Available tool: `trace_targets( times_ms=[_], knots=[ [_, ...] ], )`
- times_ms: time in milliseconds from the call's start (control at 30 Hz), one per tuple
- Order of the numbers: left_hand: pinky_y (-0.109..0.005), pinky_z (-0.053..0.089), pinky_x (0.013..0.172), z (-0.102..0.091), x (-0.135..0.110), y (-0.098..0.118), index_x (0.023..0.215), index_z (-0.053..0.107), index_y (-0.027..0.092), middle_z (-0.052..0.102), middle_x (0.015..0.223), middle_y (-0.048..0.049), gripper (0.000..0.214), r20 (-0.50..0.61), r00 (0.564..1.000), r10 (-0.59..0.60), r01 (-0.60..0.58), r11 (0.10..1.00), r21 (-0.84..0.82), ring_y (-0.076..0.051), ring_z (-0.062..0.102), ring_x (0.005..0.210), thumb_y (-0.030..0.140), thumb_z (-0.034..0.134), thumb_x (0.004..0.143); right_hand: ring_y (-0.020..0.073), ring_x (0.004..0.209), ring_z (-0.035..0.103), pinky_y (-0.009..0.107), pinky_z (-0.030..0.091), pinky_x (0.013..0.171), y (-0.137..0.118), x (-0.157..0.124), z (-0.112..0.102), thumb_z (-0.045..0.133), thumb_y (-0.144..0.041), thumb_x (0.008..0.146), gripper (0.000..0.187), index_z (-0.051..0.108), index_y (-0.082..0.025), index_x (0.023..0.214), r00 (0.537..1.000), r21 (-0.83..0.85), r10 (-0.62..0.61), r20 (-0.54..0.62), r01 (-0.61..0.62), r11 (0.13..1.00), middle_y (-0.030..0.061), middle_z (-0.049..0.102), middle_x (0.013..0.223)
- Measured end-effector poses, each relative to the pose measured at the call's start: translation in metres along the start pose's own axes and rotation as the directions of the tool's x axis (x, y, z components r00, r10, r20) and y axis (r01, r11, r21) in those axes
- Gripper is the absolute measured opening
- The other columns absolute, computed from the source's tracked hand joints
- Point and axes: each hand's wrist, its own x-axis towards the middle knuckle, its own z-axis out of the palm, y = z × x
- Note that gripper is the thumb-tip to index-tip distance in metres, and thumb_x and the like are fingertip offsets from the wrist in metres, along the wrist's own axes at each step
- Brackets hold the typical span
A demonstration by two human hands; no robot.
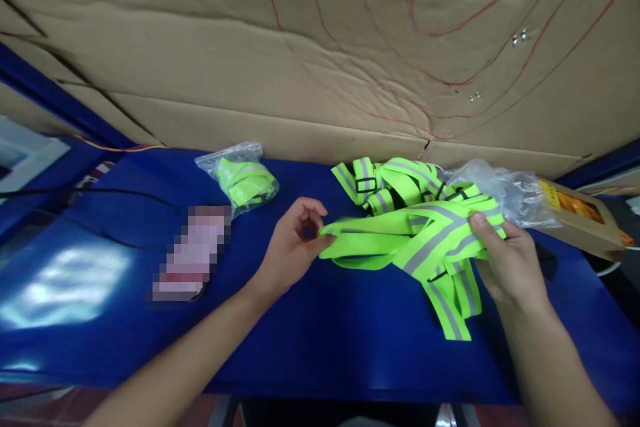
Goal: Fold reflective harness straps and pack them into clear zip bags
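A neon-green reflective strap vest (400, 240) with grey stripes is stretched between both hands just above a blue table (325, 340). My left hand (295, 243) pinches its left end, fingers closed. My right hand (505, 260) grips the bunched right part, thumb on top. Loose strap ends hang down to the table near my right wrist. Behind it lies a pile of more green reflective straps (390, 183) with black buckles.
A clear bag holding a folded green vest (243, 177) lies at the back left. A crumpled clear plastic bag (505, 190) and a cardboard box (585, 217) sit at the right. A blurred-out object (193, 253) lies left of my hand. Cardboard sheets (320, 47) back the table.
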Motion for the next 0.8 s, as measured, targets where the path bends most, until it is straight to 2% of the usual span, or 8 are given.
trace_targets(
  times_ms=[100,167,267,333,400,533,667,800],
  knots=[
    [-0.022,0.033,0.058,0.0,0.0,-0.005,0.086,0.055,0.02,0.041,0.07,0.0067,0.02,-0.104,0.99,0.094,-0.073,0.978,0.196,-0.009,0.04,0.061,0.005,0.064,0.075,0.0193,0.074,0.076,0.028,0.064,0.068,0.005,-0.005,0.001,0.093,-0.041,0.072,0.04,0.079,-0.019,0.102,0.999,-0.055,-0.02,0.025,0.021,0.998,0.0053,0.08,0.094],
    [-0.024,0.04,0.067,0.0,0.0,-0.008,0.087,0.058,0.019,0.051,0.081,0.0025,0.02,-0.066,0.986,0.154,-0.127,0.945,0.301,-0.012,0.049,0.073,0.003,0.059,0.075,0.0193,0.074,0.076,0.029,0.064,0.069,0.006,-0.007,0.002,0.092,-0.042,0.072,0.04,0.08,-0.019,0.103,0.999,-0.065,-0.034,0.026,0.035,0.997,0.0055,0.081,0.096],
    [-0.029,0.048,0.086,0.002,0.0,-0.005,0.112,0.06,0.021,0.061,0.111,-0.0034,0.033,0.111,0.994,0.008,-0.02,0.993,0.114,-0.019,0.059,0.101,0.012,0.062,0.08,0.022,0.074,0.077,0.03,0.064,0.068,0.003,-0.009,0.005,0.092,-0.04,0.073,0.039,0.08,-0.017,0.103,0.999,-0.039,-0.05,0.004,0.05,0.998,0.0077,0.081,0.093],
    [-0.032,0.048,0.094,0.003,-0.001,0.0,0.132,0.052,0.024,0.063,0.124,-0.0049,0.048,0.285,0.943,-0.173,0.211,0.971,-0.112,-0.022,0.06,0.114,0.022,0.066,0.086,0.0237,0.077,0.078,0.032,0.065,0.071,-0.001,-0.009,0.008,0.092,-0.039,0.073,0.039,0.08,-0.016,0.102,0.999,-0.008,-0.044,-0.008,0.044,0.999,0.0087,0.081,0.092],
    [-0.033,0.046,0.101,0.004,-0.003,0.007,0.144,0.044,0.027,0.062,0.133,-0.0059,0.064,0.447,0.854,-0.266,0.404,0.88,-0.248,-0.024,0.059,0.123,0.029,0.072,0.086,0.0244,0.08,0.078,0.033,0.066,0.076,-0.004,-0.008,0.009,0.093,-0.039,0.071,0.04,0.08,-0.017,0.101,1.0,0.032,-0.019,-0.025,0.019,0.999,0.0085,0.081,0.092],
    [-0.037,0.045,0.104,0.006,-0.008,0.007,0.154,0.035,0.034,0.057,0.143,-0.0065,0.101,0.62,0.725,-0.3,0.575,0.759,-0.305,-0.027,0.058,0.128,0.018,0.089,0.07,0.0233,0.078,0.079,0.032,0.066,0.079,-0.006,-0.004,0.008,0.097,-0.046,0.064,0.046,0.08,-0.017,0.095,0.995,0.127,0.08,-0.061,-0.072,0.989,0.0069,0.081,0.089],
    [-0.04,0.047,0.101,0.01,-0.012,-0.011,0.145,0.049,0.028,0.065,0.134,-0.0073,0.086,0.694,0.641,-0.328,0.696,0.629,-0.346,-0.026,0.062,0.12,0.01,0.084,0.068,0.0196,0.077,0.079,0.026,0.066,0.077,-0.003,-0.002,0.007,0.095,-0.048,0.066,0.047,0.08,-0.019,0.099,0.987,0.163,0.158,-0.007,-0.155,0.974,0.0044,0.081,0.095],
    [-0.035,0.047,0.098,0.01,-0.012,-0.025,0.129,0.068,0.017,0.072,0.127,-0.0092,0.068,0.702,0.627,-0.337,0.726,0.58,-0.37,-0.025,0.065,0.113,0.005,0.072,0.062,0.0169,0.08,0.079,0.02,0.065,0.074,0.001,-0.003,0.006,0.093,-0.048,0.07,0.043,0.08,-0.024,0.104,0.978,0.168,0.205,0.037,-0.209,0.964,0.0001,0.082,0.103]
  ],
)
